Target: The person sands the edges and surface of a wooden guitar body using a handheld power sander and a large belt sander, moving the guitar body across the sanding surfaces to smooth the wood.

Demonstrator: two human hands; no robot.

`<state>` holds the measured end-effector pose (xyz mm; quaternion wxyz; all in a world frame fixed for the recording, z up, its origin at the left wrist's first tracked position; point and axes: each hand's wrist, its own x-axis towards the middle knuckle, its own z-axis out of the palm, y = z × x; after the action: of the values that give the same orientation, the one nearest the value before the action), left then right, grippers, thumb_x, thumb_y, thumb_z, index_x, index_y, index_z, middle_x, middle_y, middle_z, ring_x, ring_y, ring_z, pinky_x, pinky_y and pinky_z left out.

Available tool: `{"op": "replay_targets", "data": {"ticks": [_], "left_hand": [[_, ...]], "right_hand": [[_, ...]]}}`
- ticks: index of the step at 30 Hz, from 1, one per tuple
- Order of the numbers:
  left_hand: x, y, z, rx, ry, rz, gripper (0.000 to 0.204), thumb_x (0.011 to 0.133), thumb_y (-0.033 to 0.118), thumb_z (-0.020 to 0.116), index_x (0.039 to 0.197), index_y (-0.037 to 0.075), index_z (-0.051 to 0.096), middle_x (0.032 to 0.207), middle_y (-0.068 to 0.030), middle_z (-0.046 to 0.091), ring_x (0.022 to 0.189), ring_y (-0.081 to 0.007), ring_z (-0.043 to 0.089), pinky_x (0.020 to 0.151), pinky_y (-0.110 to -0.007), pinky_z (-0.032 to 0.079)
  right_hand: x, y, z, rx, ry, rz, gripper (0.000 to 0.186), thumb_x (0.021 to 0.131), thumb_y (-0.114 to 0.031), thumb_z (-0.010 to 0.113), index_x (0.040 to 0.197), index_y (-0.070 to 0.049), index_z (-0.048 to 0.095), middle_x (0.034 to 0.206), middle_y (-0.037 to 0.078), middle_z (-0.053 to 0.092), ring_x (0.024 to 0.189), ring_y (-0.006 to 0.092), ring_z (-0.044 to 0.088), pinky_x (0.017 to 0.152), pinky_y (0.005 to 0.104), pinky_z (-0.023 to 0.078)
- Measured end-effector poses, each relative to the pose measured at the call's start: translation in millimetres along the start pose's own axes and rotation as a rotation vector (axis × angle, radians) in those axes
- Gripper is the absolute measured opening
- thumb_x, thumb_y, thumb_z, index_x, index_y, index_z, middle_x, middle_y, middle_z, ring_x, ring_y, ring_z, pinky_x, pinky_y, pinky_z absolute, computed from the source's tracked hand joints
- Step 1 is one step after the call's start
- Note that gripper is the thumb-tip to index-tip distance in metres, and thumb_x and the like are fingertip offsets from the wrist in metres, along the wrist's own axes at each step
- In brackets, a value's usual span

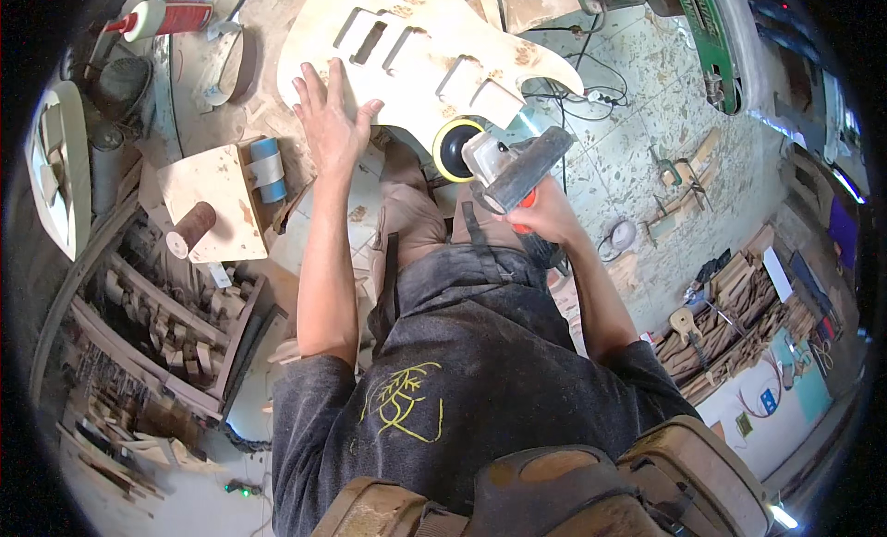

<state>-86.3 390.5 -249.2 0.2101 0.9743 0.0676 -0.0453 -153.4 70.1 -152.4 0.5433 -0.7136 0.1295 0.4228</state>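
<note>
A pale wooden electric guitar body (pixel 420 86), with routed slots and burl-like brown patches, lies in front of me. My left hand (pixel 333 121) rests flat on its near left part, fingers spread and thumb out. My right hand (pixel 550 214) is wrapped round a handheld power sander (pixel 519 172) with a grey and black housing and an orange part. The sander's round black pad with a yellow rim (pixel 457 150) meets the near edge of the body; whether it presses on the wood I cannot tell.
A bottle with a red cap (pixel 166 20) lies at the far left. Nearer are a wooden block with a dowel (pixel 217 205) and a blue roll (pixel 268 169). Black cables (pixel 591 96) and clamps (pixel 682 181) lie on the dusty tiled floor. Wood pieces (pixel 739 306) are stacked at right.
</note>
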Motion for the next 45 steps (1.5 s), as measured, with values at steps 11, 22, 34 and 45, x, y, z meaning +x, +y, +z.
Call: {"op": "replay_targets", "data": {"ticks": [11, 22, 34, 45], "left_hand": [[1, 0, 0, 0.000, -0.014, -0.017, 0.090, 0.083, 0.045, 0.077, 0.158, 0.017, 0.036, 0.164, -0.0298, 0.018, 0.151, -0.0511, 0.015, 0.118, -0.066, 0.023], [1, 0, 2, -0.013, 0.004, 0.001, 0.091, 0.083, 0.046, 0.078, 0.158, 0.017, 0.035, 0.164, -0.0298, 0.018, 0.151, -0.0516, 0.016, 0.117, -0.067, 0.023], [0, -1, 2, -0.011, -0.010, -0.014, 0.092, 0.083, 0.048, 0.077, 0.159, 0.018, 0.035, 0.164, -0.0290, 0.017, 0.152, -0.0507, 0.013, 0.118, -0.066, 0.022], [1, 2, 1, -0.007, -0.019, -0.019, 0.091, 0.083, 0.047, 0.077, 0.158, 0.017, 0.035, 0.164, -0.0299, 0.017, 0.152, -0.0510, 0.014, 0.118, -0.066, 0.023]], "right_hand": [[4, -8, -6, -0.073, -0.079, -0.018, 0.049, 0.070, -0.020, 0.084, 0.113, -0.001, 0.068, 0.103, 0.011, 0.073, 0.096, 0.0216, 0.067, 0.090, 0.0351, 0.051], [11, -5, -18, -0.102, -0.074, 0.008, 0.051, 0.070, -0.021, 0.084, 0.114, 0.000, 0.068, 0.104, 0.011, 0.072, 0.096, 0.0197, 0.067, 0.091, 0.0340, 0.050], [2, -9, -31, -0.043, -0.106, -0.001, 0.053, 0.069, -0.015, 0.081, 0.116, 0.002, 0.065, 0.100, 0.007, 0.070, 0.091, 0.0157, 0.063, 0.087, 0.0315, 0.049], [15, 4, -23, -0.131, -0.105, 0.050, 0.054, 0.069, -0.026, 0.083, 0.112, 0.002, 0.068, 0.099, 0.010, 0.072, 0.089, 0.0188, 0.067, 0.084, 0.0333, 0.052]]}}
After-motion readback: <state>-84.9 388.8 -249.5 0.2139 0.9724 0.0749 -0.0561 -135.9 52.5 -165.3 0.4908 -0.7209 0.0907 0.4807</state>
